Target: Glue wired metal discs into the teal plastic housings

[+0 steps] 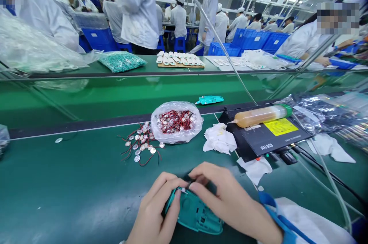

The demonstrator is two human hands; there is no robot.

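Note:
My left hand [152, 207] grips the edge of a teal plastic housing [195, 213] lying on the green bench mat [71, 182]. My right hand [224, 198] sits over the housing's top end, its fingertips pinching near a small pale piece [183, 190], which is too small to identify. Beyond my hands, several metal discs with red and black wires [140, 142] lie loose on the mat. More fill a clear plastic bag [176, 122]. A second teal housing part [209, 100] lies farther off.
To the right stand a black RH-928 dispenser [271, 138] and an amber-filled syringe [260, 116], with crumpled white wipes [220, 138] beside them. A thin tube crosses the bench. Beyond a glass divider [143, 96], co-workers in white stand among blue crates [250, 39].

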